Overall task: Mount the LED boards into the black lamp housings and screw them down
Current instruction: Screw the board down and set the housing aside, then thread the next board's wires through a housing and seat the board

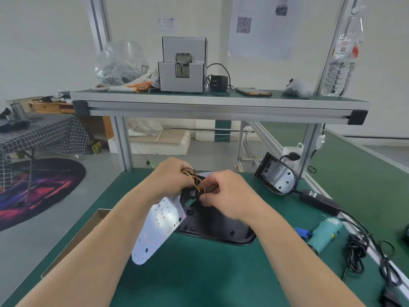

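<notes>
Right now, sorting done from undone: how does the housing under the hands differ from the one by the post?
The near housing lies flat under the left hand and right hand gripping its wires; the far housing stands tilted, untouched. The near housing's inside is black, LED board outside it; the far housing's inside looks pale. Both have black rims.

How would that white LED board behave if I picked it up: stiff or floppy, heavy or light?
Probably stiff: the board looks flat though it slants beside the housing. Likely light, being a thin sheet. Its wires, held by the left hand and right hand, look floppy and might snag.
</notes>
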A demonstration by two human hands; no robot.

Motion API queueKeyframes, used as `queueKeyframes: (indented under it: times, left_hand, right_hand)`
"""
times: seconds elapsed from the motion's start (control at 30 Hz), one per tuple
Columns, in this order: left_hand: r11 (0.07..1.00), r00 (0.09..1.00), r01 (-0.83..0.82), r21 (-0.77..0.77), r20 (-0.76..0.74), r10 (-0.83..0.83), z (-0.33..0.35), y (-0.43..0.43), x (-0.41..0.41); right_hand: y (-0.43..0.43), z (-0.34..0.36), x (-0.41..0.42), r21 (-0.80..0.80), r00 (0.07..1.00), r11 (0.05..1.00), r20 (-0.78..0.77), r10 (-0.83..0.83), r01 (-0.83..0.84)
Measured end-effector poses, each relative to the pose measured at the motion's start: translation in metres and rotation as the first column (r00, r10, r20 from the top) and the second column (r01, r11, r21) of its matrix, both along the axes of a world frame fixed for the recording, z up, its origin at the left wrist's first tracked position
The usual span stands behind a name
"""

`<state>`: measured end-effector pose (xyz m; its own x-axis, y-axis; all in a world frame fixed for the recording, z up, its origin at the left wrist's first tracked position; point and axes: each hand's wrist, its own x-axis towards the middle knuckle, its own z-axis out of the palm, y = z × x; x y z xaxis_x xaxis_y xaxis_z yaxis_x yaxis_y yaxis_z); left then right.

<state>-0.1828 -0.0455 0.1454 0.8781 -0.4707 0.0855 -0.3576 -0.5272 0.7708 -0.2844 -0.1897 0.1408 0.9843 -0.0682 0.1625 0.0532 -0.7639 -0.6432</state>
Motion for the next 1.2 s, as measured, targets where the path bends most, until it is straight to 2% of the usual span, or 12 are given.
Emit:
queueKeyframes:
  times: [0.2, 0.33, 0.47, 0.53, 0.63, 0.67, 0.77, 0.83, 0.97, 1.07, 1.13, 1.2]
  left_hand:
    - [0.999, 1.000, 0.005, 0.050, 0.021, -0.006, -0.005, -0.009, -0.004]
    - [0.996, 0.996, 0.002, 0.091, 0.088, -0.010, -0.005, -0.013, -0.008]
    - [0.991, 0.989, -0.008, 0.131, 0.150, -0.012, -0.008, -0.018, -0.011]
    - [0.986, 0.984, 0.005, 0.168, 0.176, -0.035, -0.010, -0.019, -0.014]
    - [0.976, 0.976, 0.060, 0.207, 0.191, -0.101, -0.006, -0.020, -0.017]
    - [0.968, 0.969, 0.098, 0.232, 0.198, -0.146, -0.003, -0.020, -0.019]
    - [0.953, 0.952, 0.160, 0.259, 0.216, -0.218, 0.000, -0.024, -0.022]
    - [0.962, 0.955, 0.143, 0.231, 0.222, -0.195, -0.004, -0.026, -0.025]
    - [0.951, 0.965, 0.135, 0.279, 0.182, -0.191, -0.008, -0.024, -0.020]
    - [0.930, 0.971, 0.168, 0.328, 0.108, -0.214, -0.004, -0.014, -0.013]
    - [0.949, 0.976, 0.199, 0.246, 0.033, -0.214, -0.003, -0.008, -0.011]
    - [0.970, 0.975, 0.220, 0.102, -0.036, -0.217, -0.005, -0.003, -0.011]
  right_hand:
    - [0.009, -0.020, 0.001, -0.155, 0.992, 0.985, 0.105, -0.063, 0.079]
    - [0.013, -0.034, 0.001, -0.073, 0.990, 0.992, 0.110, -0.091, 0.099]
    - [0.012, -0.041, 0.002, -0.076, 0.990, 0.992, 0.100, -0.095, 0.103]
    - [0.012, -0.043, 0.002, -0.148, 0.985, 0.979, 0.117, -0.123, 0.140]
    - [0.009, -0.041, 0.005, -0.403, 0.929, 0.860, 0.321, -0.187, 0.313]
    - [0.006, -0.039, 0.008, -0.413, 0.926, 0.852, 0.325, -0.191, 0.321]
    - [-0.004, -0.031, 0.013, -0.148, 0.991, 0.981, 0.055, -0.119, 0.126]
    - [-0.009, -0.032, 0.017, -0.118, 0.996, 0.991, -0.058, -0.067, 0.060]
    - [-0.019, -0.034, 0.019, -0.209, 0.990, 0.969, -0.025, -0.136, 0.128]
    - [-0.036, -0.035, 0.015, -0.041, 0.971, 0.970, 0.018, -0.237, 0.238]
    - [-0.044, -0.037, 0.012, 0.075, 0.959, 0.959, 0.056, -0.277, 0.272]
    - [-0.045, -0.040, 0.011, 0.110, 0.949, 0.950, 0.092, -0.301, 0.291]
